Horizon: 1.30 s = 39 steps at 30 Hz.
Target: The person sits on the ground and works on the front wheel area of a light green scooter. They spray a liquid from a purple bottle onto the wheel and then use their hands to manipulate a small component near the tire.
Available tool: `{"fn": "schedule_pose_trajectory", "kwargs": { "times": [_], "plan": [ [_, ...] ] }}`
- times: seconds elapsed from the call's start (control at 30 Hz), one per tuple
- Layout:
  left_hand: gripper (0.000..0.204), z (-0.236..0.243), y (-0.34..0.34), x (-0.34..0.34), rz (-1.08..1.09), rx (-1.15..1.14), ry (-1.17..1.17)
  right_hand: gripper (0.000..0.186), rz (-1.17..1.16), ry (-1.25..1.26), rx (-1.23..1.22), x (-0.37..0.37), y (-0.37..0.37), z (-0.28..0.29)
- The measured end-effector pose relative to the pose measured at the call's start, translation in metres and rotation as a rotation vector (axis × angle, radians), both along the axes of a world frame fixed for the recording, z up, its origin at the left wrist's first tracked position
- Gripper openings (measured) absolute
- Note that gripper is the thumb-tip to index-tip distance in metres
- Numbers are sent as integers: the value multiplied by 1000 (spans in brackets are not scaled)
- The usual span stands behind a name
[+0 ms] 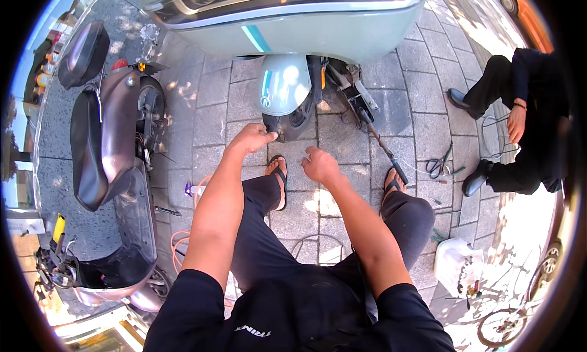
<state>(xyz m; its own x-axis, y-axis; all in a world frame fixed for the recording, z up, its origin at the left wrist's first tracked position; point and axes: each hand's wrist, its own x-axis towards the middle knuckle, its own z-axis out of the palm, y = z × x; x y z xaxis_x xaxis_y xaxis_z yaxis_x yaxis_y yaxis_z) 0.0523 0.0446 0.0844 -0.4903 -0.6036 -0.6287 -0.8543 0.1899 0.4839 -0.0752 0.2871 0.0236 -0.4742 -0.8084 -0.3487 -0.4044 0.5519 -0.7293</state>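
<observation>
In the head view a rounded pale-blue fender [281,83] with turquoise stripes sits below the front of a pale-blue vehicle [321,34], with a black lower section [293,122]. My left hand [254,138] pinches at the left edge of that black section; the exact point of contact is small. My right hand [320,165] hangs just below and right of it, fingers bent and apart, with nothing visible in them. Right of the fender, a metal jack-like mechanism [358,101] with a long handle [391,159] slants down toward my right foot [392,179].
A parked scooter [113,138] lines the left. A crouching person [529,144] is at the right, near pliers [440,165] and cables. A white container [458,266] lies by my right knee, an orange hose [177,242] by my left leg, on grey pavers [422,83].
</observation>
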Motion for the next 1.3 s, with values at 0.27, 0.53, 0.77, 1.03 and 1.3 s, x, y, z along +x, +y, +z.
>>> {"fn": "schedule_pose_trajectory", "kwargs": {
  "times": [0.27,0.53,0.77,1.03,1.3],
  "plan": [
    [49,62,48,-60,806,487,611,79,-71,197,-111,-28,-35,34],
    [38,53,90,-106,1126,846,857,49,152,637,-253,-50,-57,-29],
    [43,53,104,-116,1221,916,831,65,166,563,-611,-48,-59,-60],
    [81,60,135,-115,1088,827,903,80,-63,628,-216,-29,-65,-19],
    [72,69,180,-145,852,637,806,100,-303,419,-194,-12,-64,-17]
  ]
}}
